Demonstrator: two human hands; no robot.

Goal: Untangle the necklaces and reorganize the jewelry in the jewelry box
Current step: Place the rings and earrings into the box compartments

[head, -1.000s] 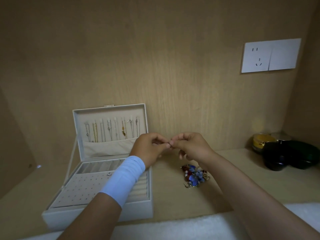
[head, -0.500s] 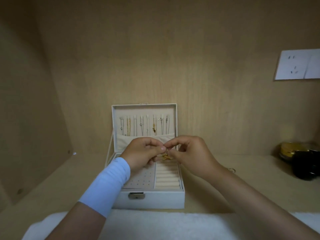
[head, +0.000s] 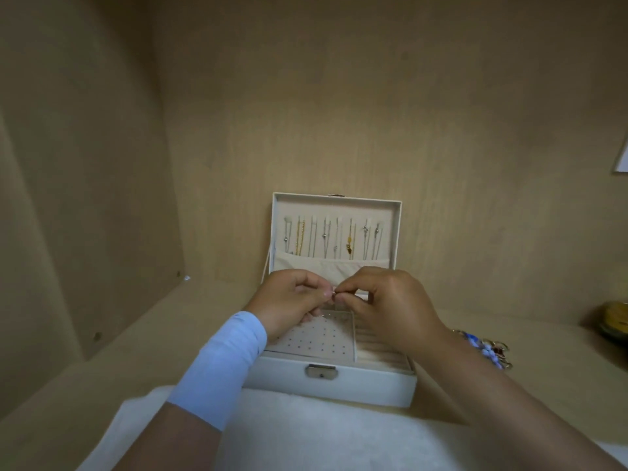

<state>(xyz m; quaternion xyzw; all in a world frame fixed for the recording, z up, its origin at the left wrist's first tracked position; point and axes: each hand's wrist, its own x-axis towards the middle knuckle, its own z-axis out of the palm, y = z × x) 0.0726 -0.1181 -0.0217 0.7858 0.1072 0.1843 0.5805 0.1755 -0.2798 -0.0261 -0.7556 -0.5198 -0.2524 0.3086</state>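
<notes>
A white jewelry box point(head: 356, 382) stands open on the wooden shelf, lid upright. Several thin necklaces point(head: 334, 237) hang in a row inside the lid above a cloth pocket. The tray below has a perforated earring panel point(head: 319, 339) and ring rolls to its right. My left hand point(head: 290, 302) and my right hand point(head: 390, 305) meet fingertip to fingertip over the back of the tray. Between them they pinch a tiny piece of jewelry point(head: 334, 294), too small to identify. A light blue band wraps my left wrist.
A cluster of blue, red and pearl beaded jewelry point(head: 489, 348) lies on the shelf right of the box, partly behind my right forearm. A yellowish round container point(head: 615, 319) sits at the far right edge. A white fluffy cloth point(head: 306, 433) covers the shelf front.
The view has swung left, so the box now sits centred and the wall socket has slid almost out of frame. Both hands have kept pinching the small piece and now hover over the tray.
</notes>
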